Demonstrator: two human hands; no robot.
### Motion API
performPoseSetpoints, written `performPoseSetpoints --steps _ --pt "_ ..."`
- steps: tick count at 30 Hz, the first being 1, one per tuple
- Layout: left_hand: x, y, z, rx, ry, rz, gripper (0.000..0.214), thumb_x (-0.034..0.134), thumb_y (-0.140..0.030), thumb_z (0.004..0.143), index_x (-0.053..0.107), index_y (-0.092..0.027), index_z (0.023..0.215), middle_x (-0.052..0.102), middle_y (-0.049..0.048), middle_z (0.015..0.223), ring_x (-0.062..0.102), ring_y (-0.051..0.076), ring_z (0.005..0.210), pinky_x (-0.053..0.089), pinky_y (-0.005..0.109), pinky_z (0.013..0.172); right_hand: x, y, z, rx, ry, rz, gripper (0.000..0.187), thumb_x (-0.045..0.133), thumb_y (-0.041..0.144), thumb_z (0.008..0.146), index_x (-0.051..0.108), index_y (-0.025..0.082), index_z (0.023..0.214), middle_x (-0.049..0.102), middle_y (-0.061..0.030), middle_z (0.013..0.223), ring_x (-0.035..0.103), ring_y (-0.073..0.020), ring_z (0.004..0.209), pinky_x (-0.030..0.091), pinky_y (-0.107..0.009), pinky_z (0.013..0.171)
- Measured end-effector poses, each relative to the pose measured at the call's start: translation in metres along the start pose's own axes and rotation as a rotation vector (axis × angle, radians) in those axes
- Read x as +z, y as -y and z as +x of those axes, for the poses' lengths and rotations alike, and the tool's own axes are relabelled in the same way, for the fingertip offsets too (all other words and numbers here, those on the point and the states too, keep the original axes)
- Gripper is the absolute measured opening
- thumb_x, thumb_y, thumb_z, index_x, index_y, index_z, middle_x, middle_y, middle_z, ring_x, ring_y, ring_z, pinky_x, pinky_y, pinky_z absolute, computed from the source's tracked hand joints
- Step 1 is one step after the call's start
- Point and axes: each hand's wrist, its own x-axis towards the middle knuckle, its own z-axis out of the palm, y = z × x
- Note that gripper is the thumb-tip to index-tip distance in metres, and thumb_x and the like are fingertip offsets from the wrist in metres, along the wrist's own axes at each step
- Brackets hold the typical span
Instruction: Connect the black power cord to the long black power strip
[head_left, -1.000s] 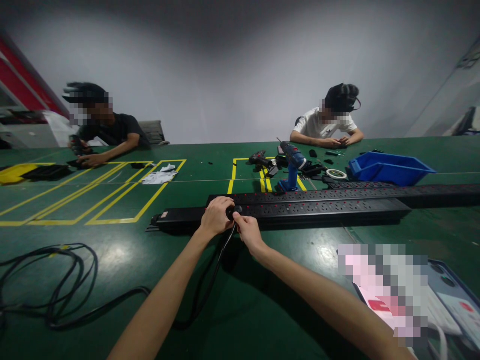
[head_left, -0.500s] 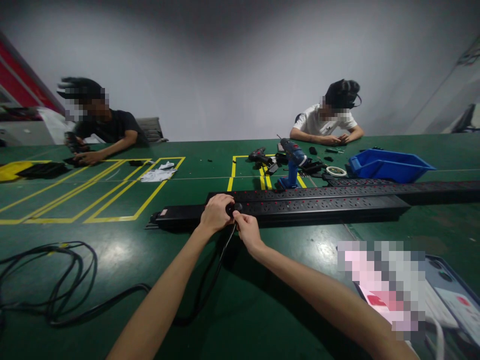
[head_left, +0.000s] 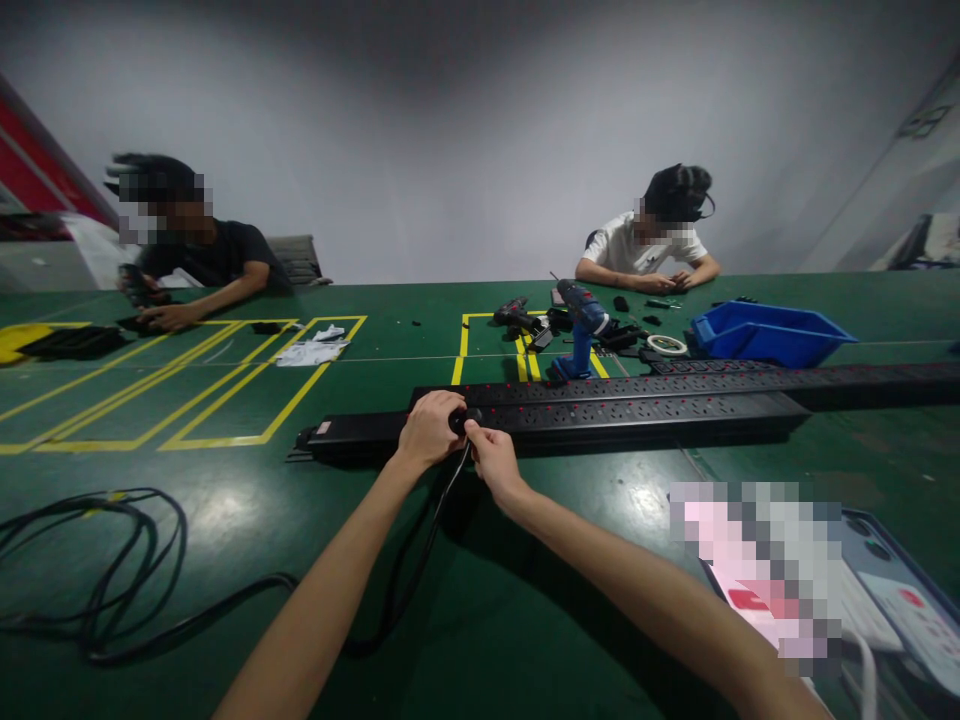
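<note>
My left hand [head_left: 431, 428] has its fingers curled round a black plug [head_left: 472, 414] at the front edge of a long black power strip [head_left: 637, 414]. From the right, my right hand [head_left: 495, 462] is closed in a pinch at the plug's lower side, where the black cable [head_left: 433, 530] comes out. The cable hangs down to the table and runs left under my left forearm to a loose coil [head_left: 101, 585]. My fingers hide much of the plug, and I cannot tell how far it sits in a socket.
More power strips [head_left: 862, 382] lie behind. Beyond them are a blue cordless drill [head_left: 581, 325], a tape roll [head_left: 666, 345], small black parts and a blue bin [head_left: 772, 332]. A phone [head_left: 750, 590] lies at right. Two people sit across the green table [head_left: 247, 540].
The whole view has shifted slightly, with the surroundings sliding a little left. Both hands keep their hold at the plug.
</note>
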Motion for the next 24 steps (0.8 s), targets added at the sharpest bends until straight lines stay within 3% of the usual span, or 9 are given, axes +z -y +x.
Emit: performPoseSetpoints --steps 8,18,24 --pt "-0.002 0.002 -0.001 0.017 0.031 0.001 0.033 0.063 -0.033 0.070 0.064 -0.021 0.101 0.066 0.0090 0.118 0.056 0.029 0.114 0.043 0.044 0.102 0.004 0.015 -0.004 0.095 0.009 0.170 0.042 0.063 0.051 0.078 0.042 0.021 0.059 0.032 0.0091 0.044 0.023 -0.0044 0.034 0.012 -0.022 0.035" --pt "-0.001 -0.001 0.000 -0.025 0.009 -0.002 0.028 0.061 -0.023 0.066 0.065 -0.022 0.094 0.068 0.0071 0.115 0.058 0.028 0.112 0.044 0.043 0.101 0.004 -0.001 -0.009 -0.026 -0.003 0.043 0.046 0.061 0.059 0.077 0.047 0.019 0.060 0.035 0.0074 0.046 0.024 -0.0050 0.037 0.016 -0.023 0.038" --pt "-0.004 -0.002 0.000 -0.003 0.000 -0.011 0.029 0.062 -0.027 0.068 0.065 -0.022 0.096 0.068 0.0075 0.114 0.058 0.028 0.112 0.044 0.044 0.102 0.004 0.000 -0.004 -0.047 -0.023 -0.020 0.050 0.059 0.064 0.077 0.044 0.020 0.057 0.033 0.0068 0.046 0.025 -0.0060 0.039 0.017 -0.024 0.039"
